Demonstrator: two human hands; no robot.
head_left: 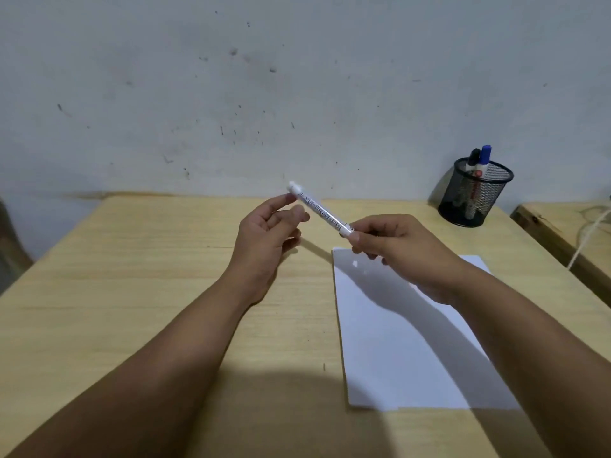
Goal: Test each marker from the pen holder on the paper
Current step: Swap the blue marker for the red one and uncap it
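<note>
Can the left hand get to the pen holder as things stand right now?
Probably not easily. The pen holder stands at the far right of the table, beyond the right hand, which grips the white marker. The left hand would have to cross over both.

Right hand (393,241) hides the marker's (322,211) near end

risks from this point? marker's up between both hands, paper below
1. The white marker is held in the air at one end by the right hand, with the left hand only loosely at the far end; it may slip while being uncapped.
2. The paper lies loose on the table, with nothing pinning it, so a stroke may drag it.
3. The mesh pen holder stands near the table's far edge; a careless reach might tip it.
</note>
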